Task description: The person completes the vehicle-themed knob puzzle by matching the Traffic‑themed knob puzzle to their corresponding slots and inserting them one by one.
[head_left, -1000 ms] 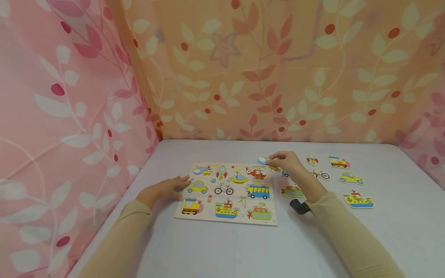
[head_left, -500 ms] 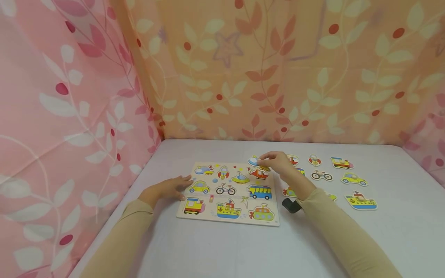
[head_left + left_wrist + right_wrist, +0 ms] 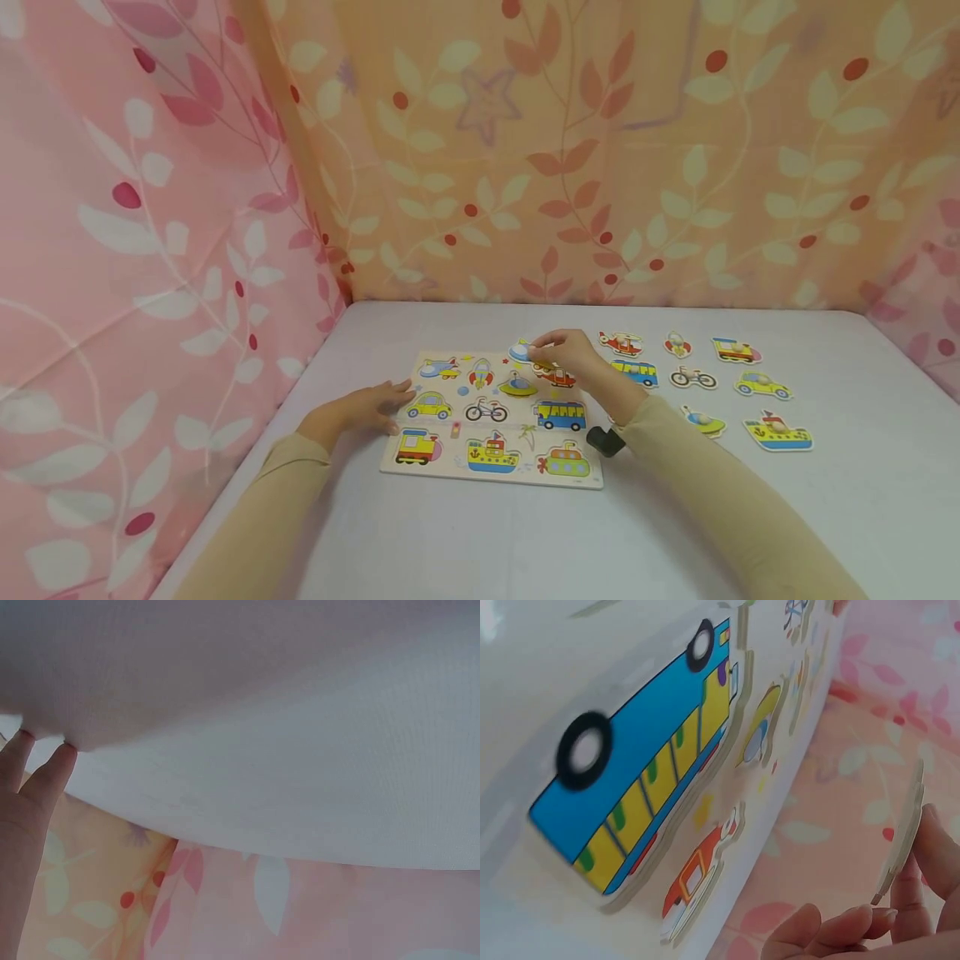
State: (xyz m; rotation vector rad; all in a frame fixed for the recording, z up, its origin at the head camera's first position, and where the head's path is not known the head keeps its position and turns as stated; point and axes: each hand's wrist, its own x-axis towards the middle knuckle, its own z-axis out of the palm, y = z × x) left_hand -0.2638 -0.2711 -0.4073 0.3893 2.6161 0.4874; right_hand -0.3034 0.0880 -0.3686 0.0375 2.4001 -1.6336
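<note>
My right hand [image 3: 576,357] pinches an airplane puzzle piece [image 3: 519,350], blue and white with some yellow, above the back of the wooden puzzle board [image 3: 459,454]. In the right wrist view the airplane piece [image 3: 901,838] appears edge-on between thumb and fingers, apart from the board. The board has printed recesses for vehicles, including an airplane recess [image 3: 440,368] at its back left. My left hand [image 3: 363,408] rests at the board's left edge, fingers extended and touching it. In the left wrist view, two fingers of the left hand [image 3: 34,787] show; the board is mostly hidden.
Loose pieces lie on the white table right of the board: a helicopter [image 3: 621,342], bus [image 3: 636,373], rocket [image 3: 677,344], train [image 3: 737,350], bicycle [image 3: 693,378], car [image 3: 763,385], flying saucer [image 3: 702,422] and ship [image 3: 777,432]. Patterned curtains [image 3: 600,167] enclose the table.
My right hand has carried the airplane piece leftward, from beside the loose pieces to over the board's back edge. The left hand has stayed in place.
</note>
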